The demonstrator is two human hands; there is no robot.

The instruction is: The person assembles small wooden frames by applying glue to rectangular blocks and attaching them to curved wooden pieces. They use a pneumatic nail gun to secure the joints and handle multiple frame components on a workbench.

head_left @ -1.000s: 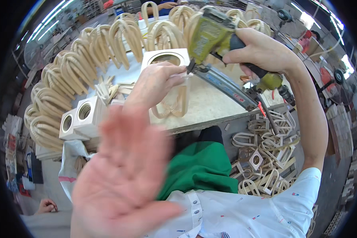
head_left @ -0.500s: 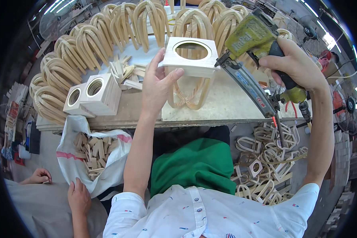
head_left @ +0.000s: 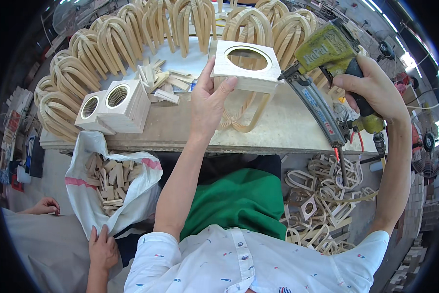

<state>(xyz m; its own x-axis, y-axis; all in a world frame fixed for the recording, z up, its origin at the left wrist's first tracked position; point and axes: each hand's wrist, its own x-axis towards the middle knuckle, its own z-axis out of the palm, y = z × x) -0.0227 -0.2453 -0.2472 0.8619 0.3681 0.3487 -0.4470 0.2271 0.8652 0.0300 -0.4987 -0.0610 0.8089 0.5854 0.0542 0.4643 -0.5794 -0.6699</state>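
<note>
My left hand (head_left: 209,100) grips the left edge of a pale square wooden block (head_left: 256,78) with a round hole in its top. The block sits tilted over a curved wooden frame (head_left: 259,113), whose loops show beneath it at the table. In my right hand (head_left: 371,88) is a green pneumatic nail gun (head_left: 323,48), fingers wrapped round its black handle. Its nose meets the block's right edge, or stops just short; I cannot tell which. Whether a finger presses the trigger is hidden.
Curved wooden frames (head_left: 114,44) stand in an arc along the worktable (head_left: 175,127). Stacked holed blocks (head_left: 134,110) and loose offcuts (head_left: 168,93) lie to the left. A white sack (head_left: 144,200) of wood scraps hangs below, another person's hand (head_left: 104,248) on it. Frame pieces (head_left: 322,195) cover the floor right.
Both my hands, with the block and the nail gun, have shifted a little right and the block sits slightly nearer. The other person's hand now touches the sack's edge.
</note>
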